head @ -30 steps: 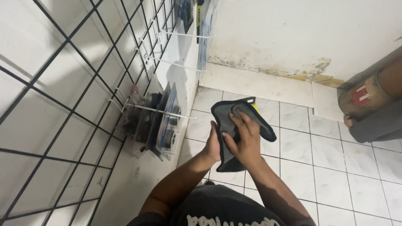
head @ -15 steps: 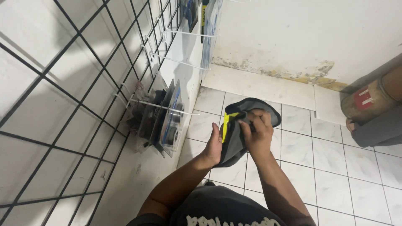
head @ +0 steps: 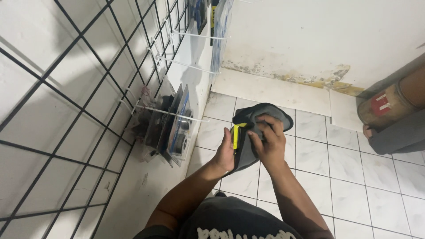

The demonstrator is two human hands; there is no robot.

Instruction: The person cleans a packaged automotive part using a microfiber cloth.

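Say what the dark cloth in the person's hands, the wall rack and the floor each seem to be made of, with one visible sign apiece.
Cloth: soft grey fabric, matt; it folds and drapes over the yellow object held by the left hand and right hand.
Rack: probably coated metal wire; thin straight black bars in a grid.
Floor: glazed ceramic tile, likely; glossy pale squares with grout lines.

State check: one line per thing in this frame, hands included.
left hand: grip shut on the yellow-edged item, held from the side.
right hand: pressing the grey cloth onto the item.
grey cloth: bunched, draped over the item, held off the floor.
yellow-edged item: mostly covered, yellow edge showing.
clear packages: hanging on a white peg.
wire grid: against the wall.
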